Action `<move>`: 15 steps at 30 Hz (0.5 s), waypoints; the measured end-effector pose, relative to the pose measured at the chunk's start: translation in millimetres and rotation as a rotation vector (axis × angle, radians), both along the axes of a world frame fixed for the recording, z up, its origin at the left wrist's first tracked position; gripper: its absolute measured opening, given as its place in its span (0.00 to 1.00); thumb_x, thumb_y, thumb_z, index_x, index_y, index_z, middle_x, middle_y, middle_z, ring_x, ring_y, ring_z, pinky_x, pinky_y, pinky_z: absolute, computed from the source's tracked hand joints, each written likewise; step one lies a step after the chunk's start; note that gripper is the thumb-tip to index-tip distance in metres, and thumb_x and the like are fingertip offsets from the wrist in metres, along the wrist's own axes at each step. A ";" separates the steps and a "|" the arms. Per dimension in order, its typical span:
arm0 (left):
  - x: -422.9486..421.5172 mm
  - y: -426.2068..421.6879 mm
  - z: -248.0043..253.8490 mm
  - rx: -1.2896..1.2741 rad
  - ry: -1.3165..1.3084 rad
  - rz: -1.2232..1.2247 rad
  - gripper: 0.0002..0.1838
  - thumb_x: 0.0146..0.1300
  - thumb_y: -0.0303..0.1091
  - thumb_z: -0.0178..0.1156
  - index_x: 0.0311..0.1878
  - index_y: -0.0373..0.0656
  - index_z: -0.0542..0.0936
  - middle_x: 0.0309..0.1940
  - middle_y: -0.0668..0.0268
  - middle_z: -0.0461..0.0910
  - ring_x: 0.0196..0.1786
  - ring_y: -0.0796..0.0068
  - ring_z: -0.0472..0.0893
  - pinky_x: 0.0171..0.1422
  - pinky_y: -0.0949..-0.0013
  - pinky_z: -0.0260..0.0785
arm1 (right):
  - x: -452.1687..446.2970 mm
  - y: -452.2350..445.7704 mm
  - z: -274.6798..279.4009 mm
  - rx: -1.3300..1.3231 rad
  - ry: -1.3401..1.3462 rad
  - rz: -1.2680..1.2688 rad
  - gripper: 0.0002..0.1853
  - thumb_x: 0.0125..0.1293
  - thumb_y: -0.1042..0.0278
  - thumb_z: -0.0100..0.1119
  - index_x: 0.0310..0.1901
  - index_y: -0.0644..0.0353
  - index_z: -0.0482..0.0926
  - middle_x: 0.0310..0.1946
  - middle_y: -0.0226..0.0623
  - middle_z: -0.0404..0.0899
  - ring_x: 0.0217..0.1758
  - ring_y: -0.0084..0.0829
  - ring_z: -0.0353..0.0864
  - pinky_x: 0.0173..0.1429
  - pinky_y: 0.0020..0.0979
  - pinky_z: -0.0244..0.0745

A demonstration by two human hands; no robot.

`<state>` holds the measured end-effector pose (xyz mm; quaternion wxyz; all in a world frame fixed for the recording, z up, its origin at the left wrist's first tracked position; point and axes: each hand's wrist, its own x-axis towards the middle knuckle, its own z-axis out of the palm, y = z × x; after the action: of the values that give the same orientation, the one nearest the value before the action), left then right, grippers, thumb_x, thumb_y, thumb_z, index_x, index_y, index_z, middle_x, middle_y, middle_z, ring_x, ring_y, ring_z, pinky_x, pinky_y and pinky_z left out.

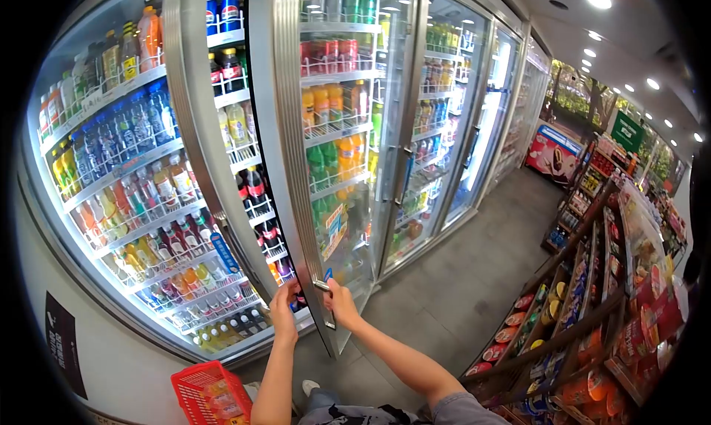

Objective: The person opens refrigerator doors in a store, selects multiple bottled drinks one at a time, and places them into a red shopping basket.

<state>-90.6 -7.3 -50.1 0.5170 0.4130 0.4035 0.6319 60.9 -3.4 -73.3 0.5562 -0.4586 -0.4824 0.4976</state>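
Observation:
My right hand (340,303) is closed round the metal handle (321,285) of a glass cooler door (348,240), which stands partly open. Just left of the door's edge, my left hand (283,311) is raised beside the gap, close to the door frame. Its fingers are bent, and whether they hold anything cannot be made out. Through the gap, shelves of dark bottles (255,184) and cans (229,12) show. Behind the door's glass, orange bottles (350,151) and red cans (338,53) are visible.
A red basket (194,392) with packaged items is at the lower left, by my left forearm. A closed cooler door (122,166) stands left, with more coolers (444,106) further right. Snack shelves (563,329) line the right side beyond the grey floor (437,277).

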 end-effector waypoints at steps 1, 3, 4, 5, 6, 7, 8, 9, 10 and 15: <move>11.5 -4.8 -9.4 0.002 -0.035 -0.022 0.24 0.75 0.44 0.43 0.52 0.33 0.80 0.46 0.60 0.82 0.50 0.72 0.78 0.61 0.65 0.64 | 14.9 -12.8 3.2 -0.003 0.025 -0.006 0.32 0.75 0.43 0.36 0.14 0.55 0.60 0.12 0.27 0.59 0.18 0.23 0.61 0.27 0.29 0.56; 36.3 -15.6 -20.8 0.029 -0.100 -0.073 0.26 0.75 0.45 0.40 0.48 0.31 0.81 0.43 0.58 0.83 0.48 0.69 0.79 0.62 0.64 0.64 | 45.0 -33.4 6.4 0.005 -0.068 -0.121 0.33 0.75 0.43 0.37 0.14 0.56 0.62 0.12 0.27 0.59 0.19 0.23 0.62 0.28 0.29 0.57; 49.9 -26.3 -20.3 0.037 -0.124 -0.104 0.28 0.75 0.46 0.39 0.45 0.30 0.81 0.41 0.58 0.83 0.47 0.68 0.79 0.62 0.63 0.64 | 56.1 -50.4 6.5 0.001 -0.151 -0.227 0.33 0.75 0.43 0.37 0.14 0.57 0.65 0.12 0.27 0.60 0.19 0.23 0.64 0.29 0.29 0.59; 64.1 -35.5 -17.7 0.030 -0.113 -0.124 0.28 0.75 0.46 0.40 0.44 0.31 0.82 0.40 0.58 0.83 0.47 0.68 0.79 0.62 0.63 0.63 | 69.8 -64.6 9.3 0.027 -0.144 -0.281 0.32 0.74 0.43 0.38 0.18 0.59 0.70 0.15 0.26 0.64 0.24 0.22 0.67 0.33 0.28 0.60; 78.8 -42.5 -13.8 0.035 -0.105 -0.146 0.28 0.74 0.46 0.40 0.43 0.31 0.82 0.40 0.58 0.83 0.47 0.68 0.79 0.62 0.63 0.63 | 78.0 -77.6 22.7 0.030 -0.027 -0.389 0.23 0.74 0.51 0.45 0.27 0.61 0.73 0.24 0.28 0.70 0.32 0.20 0.69 0.39 0.26 0.63; 90.9 -49.7 -11.6 0.059 -0.075 -0.165 0.27 0.74 0.46 0.41 0.42 0.32 0.82 0.41 0.59 0.84 0.48 0.68 0.79 0.63 0.63 0.62 | 86.1 -86.4 26.9 0.122 0.002 -0.495 0.13 0.72 0.59 0.49 0.34 0.61 0.73 0.29 0.29 0.72 0.33 0.21 0.69 0.40 0.26 0.64; 105.1 -55.3 -15.0 0.037 -0.080 -0.174 0.27 0.74 0.47 0.41 0.42 0.32 0.83 0.42 0.59 0.84 0.49 0.68 0.79 0.64 0.64 0.62 | 97.2 -91.4 33.2 0.229 0.025 -0.599 0.06 0.70 0.68 0.53 0.40 0.61 0.73 0.34 0.30 0.73 0.35 0.22 0.68 0.40 0.25 0.65; 118.6 -62.9 -8.2 0.043 -0.078 -0.235 0.27 0.74 0.47 0.42 0.43 0.32 0.83 0.43 0.59 0.84 0.50 0.68 0.79 0.65 0.64 0.61 | 109.0 -99.5 41.7 0.237 0.015 -0.605 0.06 0.70 0.68 0.53 0.40 0.61 0.73 0.34 0.30 0.73 0.35 0.22 0.68 0.40 0.25 0.65; 131.2 -70.9 -2.5 0.048 -0.076 -0.294 0.27 0.74 0.48 0.42 0.43 0.32 0.83 0.44 0.59 0.84 0.51 0.68 0.79 0.65 0.64 0.61 | 119.6 -110.1 49.7 0.313 -0.116 -0.752 0.05 0.68 0.73 0.53 0.43 0.61 0.71 0.38 0.31 0.71 0.37 0.22 0.68 0.45 0.25 0.66; 199.6 -96.6 -8.7 0.036 -0.071 -0.567 0.30 0.76 0.52 0.38 0.54 0.35 0.80 0.53 0.59 0.81 0.59 0.70 0.76 0.66 0.64 0.61 | 142.9 -142.2 68.5 0.802 -0.071 -0.758 0.08 0.66 0.81 0.52 0.45 0.62 0.68 0.42 0.36 0.65 0.41 0.24 0.68 0.48 0.26 0.68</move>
<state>109.0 -103.9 -58.8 0.6794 0.4961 0.2425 0.4833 203.8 -145.6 -4.8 0.8109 -0.3689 -0.4537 0.0238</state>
